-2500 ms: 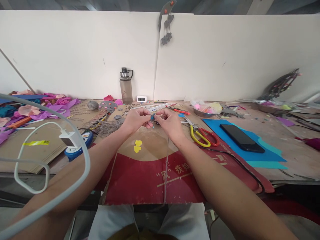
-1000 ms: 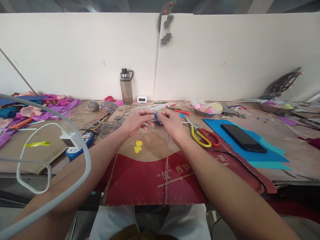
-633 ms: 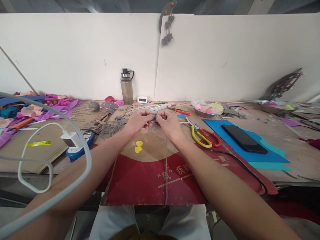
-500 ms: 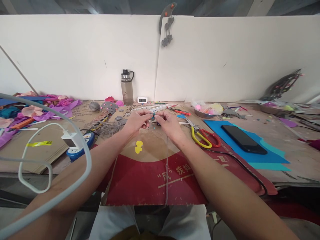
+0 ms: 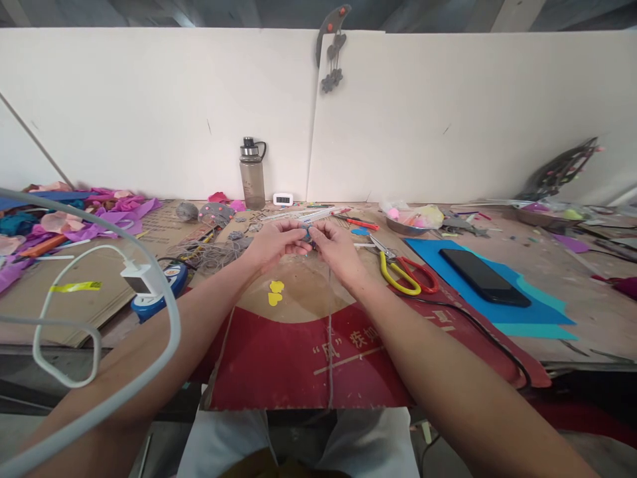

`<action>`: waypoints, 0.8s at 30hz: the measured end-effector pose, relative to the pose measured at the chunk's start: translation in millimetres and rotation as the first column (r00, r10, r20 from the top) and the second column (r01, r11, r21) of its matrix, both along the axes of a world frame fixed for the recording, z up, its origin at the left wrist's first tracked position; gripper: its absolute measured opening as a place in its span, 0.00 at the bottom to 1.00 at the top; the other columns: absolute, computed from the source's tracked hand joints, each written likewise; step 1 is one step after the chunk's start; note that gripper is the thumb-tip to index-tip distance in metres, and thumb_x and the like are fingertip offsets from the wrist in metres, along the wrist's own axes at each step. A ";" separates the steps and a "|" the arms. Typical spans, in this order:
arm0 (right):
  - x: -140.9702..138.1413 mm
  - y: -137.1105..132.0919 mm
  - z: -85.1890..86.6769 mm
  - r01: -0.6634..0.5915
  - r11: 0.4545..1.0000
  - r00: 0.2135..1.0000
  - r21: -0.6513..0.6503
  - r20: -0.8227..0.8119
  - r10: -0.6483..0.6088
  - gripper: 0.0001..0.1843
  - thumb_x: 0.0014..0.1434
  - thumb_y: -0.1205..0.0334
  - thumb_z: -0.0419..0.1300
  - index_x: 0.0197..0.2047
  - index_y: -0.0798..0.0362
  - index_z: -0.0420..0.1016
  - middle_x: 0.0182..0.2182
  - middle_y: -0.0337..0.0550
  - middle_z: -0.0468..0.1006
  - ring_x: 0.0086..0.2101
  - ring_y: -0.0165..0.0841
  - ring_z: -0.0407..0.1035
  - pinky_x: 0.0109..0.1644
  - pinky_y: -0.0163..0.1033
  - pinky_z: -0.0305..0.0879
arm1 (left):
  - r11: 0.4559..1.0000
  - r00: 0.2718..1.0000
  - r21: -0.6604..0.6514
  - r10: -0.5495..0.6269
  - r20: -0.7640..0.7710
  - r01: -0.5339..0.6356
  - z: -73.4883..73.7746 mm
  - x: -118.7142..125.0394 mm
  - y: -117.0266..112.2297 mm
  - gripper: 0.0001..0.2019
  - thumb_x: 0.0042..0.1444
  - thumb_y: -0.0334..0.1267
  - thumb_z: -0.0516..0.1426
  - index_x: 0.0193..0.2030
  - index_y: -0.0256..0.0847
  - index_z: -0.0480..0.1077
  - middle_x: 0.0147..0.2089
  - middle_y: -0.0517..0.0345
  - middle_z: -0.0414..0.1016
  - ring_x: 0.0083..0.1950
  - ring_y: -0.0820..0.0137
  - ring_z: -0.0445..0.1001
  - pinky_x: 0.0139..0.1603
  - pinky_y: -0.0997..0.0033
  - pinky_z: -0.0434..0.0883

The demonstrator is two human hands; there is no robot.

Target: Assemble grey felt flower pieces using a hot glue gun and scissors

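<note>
Lower fingers of the left hand [image 5: 275,243] now extend farther toward the right hand [image 5: 337,245]; both pinch a small blue piece [image 5: 307,234], still unreleased.

blue piece [image 5: 307,234]: mostly hidden by hands [image 5: 277,244] [image 5: 339,247] | white cable [image 5: 173,325]: cut off left

The left hand's [image 5: 277,243] lower fingers, curled toward its palm half a second ago, now stretch toward the right hand [image 5: 337,245], below the small blue piece [image 5: 307,234]. Beneath the right hand, the grey string [image 5: 330,345] has swung slightly leftward, away from its wrist.
</note>
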State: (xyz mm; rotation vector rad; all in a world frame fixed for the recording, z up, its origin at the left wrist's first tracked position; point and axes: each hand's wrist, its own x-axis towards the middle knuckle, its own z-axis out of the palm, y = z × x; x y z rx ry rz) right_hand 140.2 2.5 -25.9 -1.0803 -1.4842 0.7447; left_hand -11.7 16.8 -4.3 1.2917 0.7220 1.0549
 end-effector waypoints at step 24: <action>89.6 -10.2 -2.7 0.512 0.852 0.364 0.110 0.870 -0.332 0.18 0.63 0.58 0.48 0.46 0.59 0.73 0.43 0.60 0.76 0.45 0.45 0.70 0.47 0.45 0.60 | 0.955 0.956 -0.042 0.294 -0.008 -0.294 1.0 -12.9 12.7 0.02 0.53 0.27 0.61 0.32 0.32 0.70 0.25 0.55 0.76 0.28 0.72 0.78 0.33 0.73 0.74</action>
